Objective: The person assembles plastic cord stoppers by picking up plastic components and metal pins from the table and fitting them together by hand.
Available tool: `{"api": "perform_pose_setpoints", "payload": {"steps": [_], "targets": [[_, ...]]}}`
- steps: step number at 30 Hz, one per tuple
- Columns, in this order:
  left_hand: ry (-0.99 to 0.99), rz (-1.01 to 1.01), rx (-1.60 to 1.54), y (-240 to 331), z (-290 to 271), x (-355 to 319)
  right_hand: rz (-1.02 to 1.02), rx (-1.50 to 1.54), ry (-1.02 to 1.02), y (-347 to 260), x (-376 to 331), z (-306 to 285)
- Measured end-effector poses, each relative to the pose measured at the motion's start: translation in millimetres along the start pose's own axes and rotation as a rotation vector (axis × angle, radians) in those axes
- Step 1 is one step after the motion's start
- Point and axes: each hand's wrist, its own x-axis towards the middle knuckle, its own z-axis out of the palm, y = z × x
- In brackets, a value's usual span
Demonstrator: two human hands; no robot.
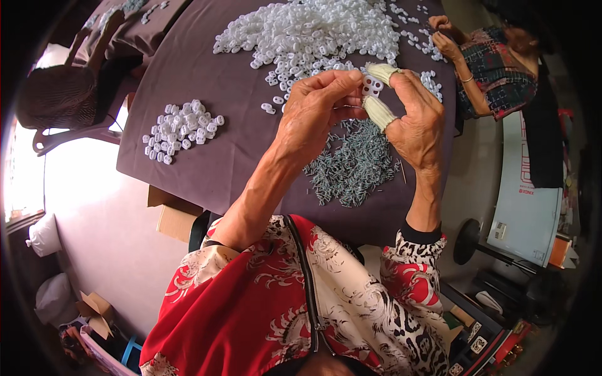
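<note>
Above the near part of the table, my right hand (414,122) pinches a small white plastic piece with holes (372,86). Cream knitted covers sheath its thumb and index finger. My left hand (313,109) is closed in a pinch right beside that piece, its fingertips at the piece's left edge. Whatever lies between the left fingertips is hidden or too small to name. Below both hands spreads a heap of small grey-green screws (352,166). Beyond them rises a large pile of white plastic pieces (313,37).
A smaller pile of white pieces (182,130) lies at the left on the dark tablecloth (235,125). Across the right corner a person (501,75) works with both hands. Another person (63,91) sits at a second table, far left. Cardboard boxes (174,222) stand below the table.
</note>
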Motion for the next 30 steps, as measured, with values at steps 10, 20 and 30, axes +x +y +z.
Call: {"api": "perform_pose_setpoints", "payload": {"steps": [10, 20, 30], "targets": [[-0.007, 0.036, 0.165, -0.1, 0.6, 0.5, 0.012, -0.038, -0.033, -2.3, 1.3, 0.3], [0.026, 0.058, 0.144, -2.4, 1.6, -1.1, -0.082, -0.112, -0.091, 4.3, 0.8, 0.2], [0.012, 0.055, 0.207, -1.0, -1.3, 1.2, -0.108, -0.108, -0.12, 6.5, 4.4, -0.5]]}}
